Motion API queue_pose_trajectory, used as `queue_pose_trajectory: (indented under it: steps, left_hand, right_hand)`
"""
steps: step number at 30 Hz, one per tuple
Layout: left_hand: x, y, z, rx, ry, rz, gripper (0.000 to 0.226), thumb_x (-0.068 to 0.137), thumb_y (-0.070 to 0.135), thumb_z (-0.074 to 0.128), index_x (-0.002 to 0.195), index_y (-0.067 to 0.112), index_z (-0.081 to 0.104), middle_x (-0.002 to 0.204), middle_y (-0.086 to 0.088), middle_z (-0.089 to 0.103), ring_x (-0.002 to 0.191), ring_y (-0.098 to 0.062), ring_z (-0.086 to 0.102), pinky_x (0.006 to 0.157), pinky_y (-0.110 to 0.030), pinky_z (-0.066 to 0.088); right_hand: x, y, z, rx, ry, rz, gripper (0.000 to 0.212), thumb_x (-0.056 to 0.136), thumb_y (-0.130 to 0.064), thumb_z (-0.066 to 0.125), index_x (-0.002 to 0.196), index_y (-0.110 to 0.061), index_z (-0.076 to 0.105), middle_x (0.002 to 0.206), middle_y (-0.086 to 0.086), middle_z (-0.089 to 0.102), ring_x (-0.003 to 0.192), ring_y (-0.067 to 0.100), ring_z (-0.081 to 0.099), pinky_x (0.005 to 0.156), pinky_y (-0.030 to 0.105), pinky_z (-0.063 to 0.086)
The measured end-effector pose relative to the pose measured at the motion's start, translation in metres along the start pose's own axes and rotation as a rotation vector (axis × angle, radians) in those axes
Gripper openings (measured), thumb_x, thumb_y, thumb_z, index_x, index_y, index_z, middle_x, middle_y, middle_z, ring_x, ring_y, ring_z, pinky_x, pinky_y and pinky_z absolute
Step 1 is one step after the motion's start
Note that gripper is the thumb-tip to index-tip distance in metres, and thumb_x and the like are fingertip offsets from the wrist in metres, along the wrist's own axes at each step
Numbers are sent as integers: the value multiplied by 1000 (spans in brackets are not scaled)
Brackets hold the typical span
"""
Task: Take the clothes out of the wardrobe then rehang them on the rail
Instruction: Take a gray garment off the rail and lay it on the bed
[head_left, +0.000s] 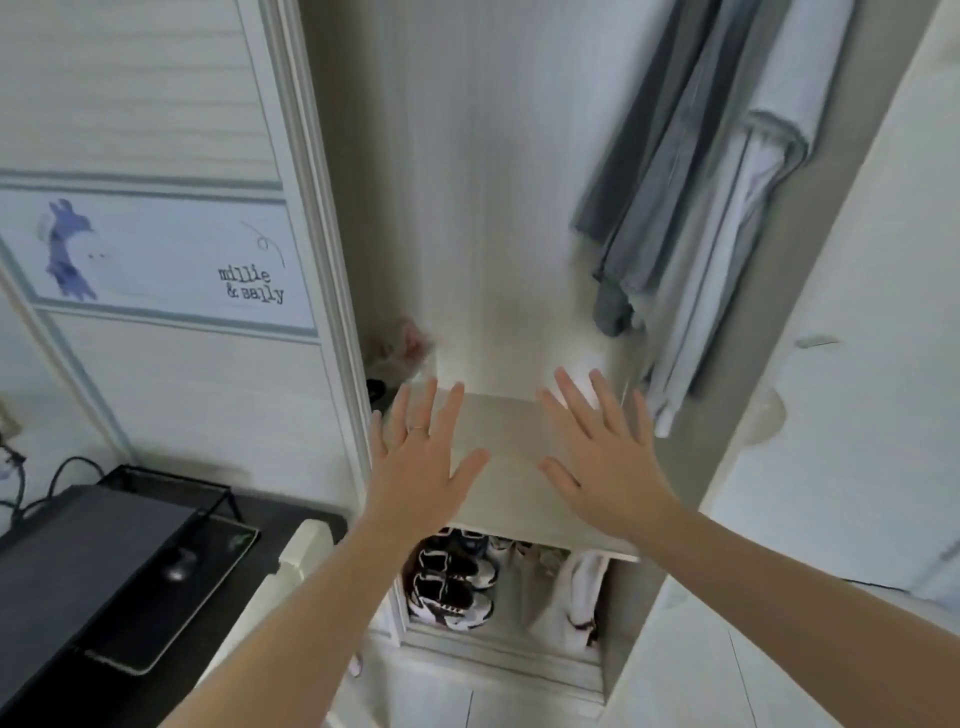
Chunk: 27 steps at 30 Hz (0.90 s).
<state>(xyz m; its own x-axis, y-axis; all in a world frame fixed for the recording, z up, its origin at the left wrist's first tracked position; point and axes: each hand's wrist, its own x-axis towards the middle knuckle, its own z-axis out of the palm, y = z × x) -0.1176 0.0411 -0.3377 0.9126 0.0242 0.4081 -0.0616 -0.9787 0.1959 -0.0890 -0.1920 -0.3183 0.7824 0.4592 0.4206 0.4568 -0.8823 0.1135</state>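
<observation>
White wardrobe (493, 182) fills most of the view, its pale back panel wide open to the camera, with a sliding door (156, 260) off to the left carrying a "millie & sally" panel. Clothes (675, 182) hang in the upper right corner of the wardrobe: looks like three pieces, one dark grey, one lighter blue-grey and one white-ish, all long and draped straight down, though the blur makes the count a bit iffy. One pale shelf (498, 441) sits lower down across the wardrobe.

Two bare hands are up in front of that shelf, left hand (415, 457) and right hand (608, 457), both with fingers spread flat and backs to the camera, holding nothing. Can't tell whether they actually touch the shelf. The clothes are above and to the right of the right hand, apart from both hands.

Under the shelf sit two sneakers (452, 582). One ring (418, 428) shows on the left hand.
</observation>
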Motion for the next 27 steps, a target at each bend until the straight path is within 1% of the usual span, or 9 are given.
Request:
queue_pose_trajectory:
  steps: [2, 3, 6, 8, 11, 14, 19, 22, 27]
  left_hand:
    - [44, 2, -19, -18, 63, 62, 74, 93, 71, 19, 157, 39, 0, 167, 3, 2, 153, -26, -6, 121, -56, 2]
    - [64, 4, -28, -16, 87, 91, 74, 93, 71, 18, 157, 39, 1, 167, 4, 2, 153, -26, -6, 121, -56, 1]
    - [126, 11, -55, 32, 167, 166, 76, 93, 73, 15, 158, 37, 1, 167, 3, 0, 153, -26, -7, 121, -55, -1]
    - [165, 18, -72, 58, 218, 209, 78, 92, 74, 12, 158, 36, -2, 167, 3, -2, 153, -26, -8, 120, -54, -1]
    - [221, 32, -94, 58, 281, 265, 77, 91, 74, 11, 157, 38, -8, 167, 4, -6, 152, -23, -13, 120, -52, -4]
    - [274, 49, -111, 34, 321, 291, 76, 93, 73, 16, 156, 40, -10, 167, 7, -8, 151, -19, -18, 120, -48, -8]
    - [355, 82, -130, -7, 389, 364, 76, 88, 77, 5, 153, 44, -14, 166, 10, -13, 150, -17, -21, 120, -47, -10]
    - [398, 100, -135, -51, 417, 407, 73, 89, 78, 5, 151, 48, -18, 165, 12, -14, 149, -15, -23, 121, -48, -11]
    - [463, 130, -146, -131, 415, 459, 74, 87, 79, 7, 151, 48, -14, 165, 13, -13, 150, -14, -20, 121, -49, -8]
  right_hand:
    - [29, 13, -18, -28, 69, 17, 72, 98, -55, 39, 158, -29, 8, 165, -5, -4, 151, 29, -7, 117, 61, -1]
    - [42, 20, -28, -48, 106, 24, 73, 98, -55, 40, 158, -29, 7, 165, -6, -3, 152, 28, -6, 118, 61, 1]
    - [84, 42, -61, -133, 192, 45, 72, 97, -59, 33, 158, -31, 5, 165, -7, -2, 152, 28, -2, 117, 62, 7]
    - [110, 58, -82, -156, 253, 61, 72, 96, -60, 30, 157, -31, 8, 165, -7, 0, 152, 28, 0, 117, 62, 8]
    - [149, 83, -114, -190, 329, 60, 72, 96, -59, 33, 157, -29, 11, 165, -7, 1, 152, 28, 0, 117, 63, 9]
    - [187, 107, -147, -228, 414, 58, 71, 96, -58, 33, 157, -29, 13, 165, -7, -1, 152, 29, -2, 117, 63, 9]
    - [242, 145, -203, -321, 543, 49, 70, 95, -58, 34, 157, -30, 15, 165, -5, 7, 151, 30, 5, 116, 63, 11]
    - [266, 165, -236, -387, 585, 66, 69, 94, -57, 34, 156, -30, 19, 164, -4, 15, 151, 30, 11, 116, 63, 15]
    - [290, 191, -284, -492, 622, 119, 66, 94, -55, 39, 153, -28, 30, 161, -3, 26, 148, 31, 21, 114, 60, 16]
